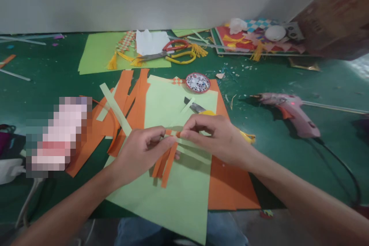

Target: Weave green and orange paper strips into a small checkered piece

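Observation:
My left hand and my right hand meet over a light green paper sheet, both pinching a small weave of paper strips. Several orange strips hang down from my left fingers. Thin light green strips cross them and run off to the right under my right hand. Both hands are closed on the strips. Yellow-handled scissors lie just behind my right hand.
Orange paper lies under the green sheet, with cut orange and green strips to the left. A pink glue gun with its cord rests at right. A round red lid of small bits, red-handled scissors and finished paper crafts sit farther back.

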Available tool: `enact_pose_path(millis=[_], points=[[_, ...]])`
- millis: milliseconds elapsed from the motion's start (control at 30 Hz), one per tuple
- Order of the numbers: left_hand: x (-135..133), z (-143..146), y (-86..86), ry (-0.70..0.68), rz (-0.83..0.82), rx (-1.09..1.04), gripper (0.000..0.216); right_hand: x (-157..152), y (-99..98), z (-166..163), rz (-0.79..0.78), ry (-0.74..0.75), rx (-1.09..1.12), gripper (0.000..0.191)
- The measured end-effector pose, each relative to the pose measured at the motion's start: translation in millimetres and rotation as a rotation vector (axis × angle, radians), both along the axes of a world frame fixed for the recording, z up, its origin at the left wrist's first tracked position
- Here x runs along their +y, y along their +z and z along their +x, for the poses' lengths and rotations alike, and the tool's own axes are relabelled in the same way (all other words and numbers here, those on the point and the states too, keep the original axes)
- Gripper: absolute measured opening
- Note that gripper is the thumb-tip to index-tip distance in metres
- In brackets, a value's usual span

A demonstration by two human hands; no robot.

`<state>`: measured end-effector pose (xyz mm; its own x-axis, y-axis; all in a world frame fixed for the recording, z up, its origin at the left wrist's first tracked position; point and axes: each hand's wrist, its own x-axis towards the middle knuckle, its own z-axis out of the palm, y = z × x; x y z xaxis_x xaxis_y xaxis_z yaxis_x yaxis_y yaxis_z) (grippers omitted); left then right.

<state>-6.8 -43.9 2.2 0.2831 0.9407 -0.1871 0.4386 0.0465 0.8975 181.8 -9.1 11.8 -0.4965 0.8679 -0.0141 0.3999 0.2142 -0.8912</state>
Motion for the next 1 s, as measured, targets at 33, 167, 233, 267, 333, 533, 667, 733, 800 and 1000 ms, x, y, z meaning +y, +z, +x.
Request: enact_pose_path(millis=[33,167,233,267,333,533,667,733,800,1000], points=[[-0.2,0.1,-0.3,0.004,-0.012,-0.011,0.038,-0.5,-1.2,-0.4,0.015,-0.006,0.004,0.018],[0.0,1.3,-0.5,0.017,-0.080,-0.100,0.035,-3.6,-5.8,-0.4,0.113,-0.039,0.022,0.010],[0.4,1.8,-0.3,0.019,-0.051,-0.111,0.035,-4.7,-6.5,0.5,0.179,-0.033,0.000,0.014],[0.5,1.9,-0.1,0.020,-0.026,-0.106,0.035,-4.9,-6.3,0.9,0.206,-0.021,-0.011,0.015],[0.6,1.6,0.2,0.025,0.012,-0.086,0.037,-4.6,-5.8,1.5,0.250,0.011,-0.014,0.017],[0.2,0.1,-1.3,0.011,0.055,-0.051,0.037,-2.5,-7.3,0.8,0.399,0.066,0.048,0.023],[0.0,0.3,-1.0,0.019,0.012,-0.085,0.037,-3.3,-9.2,0.8,0.418,0.071,0.042,0.029],[-0.2,0.3,0.0,0.019,-0.007,-0.094,0.037,-3.5,-10.0,1.1,0.442,0.097,0.041,0.032],[-0.2,0.3,1.0,0.018,-0.009,-0.088,0.037,-3.3,-10.8,1.4,0.462,0.112,0.035,0.033],[2.1,0.7,0.8,0.009,-0.005,-0.005,0.034,-2.2,-13.4,1.7,0.497,0.155,0.018,0.037]])
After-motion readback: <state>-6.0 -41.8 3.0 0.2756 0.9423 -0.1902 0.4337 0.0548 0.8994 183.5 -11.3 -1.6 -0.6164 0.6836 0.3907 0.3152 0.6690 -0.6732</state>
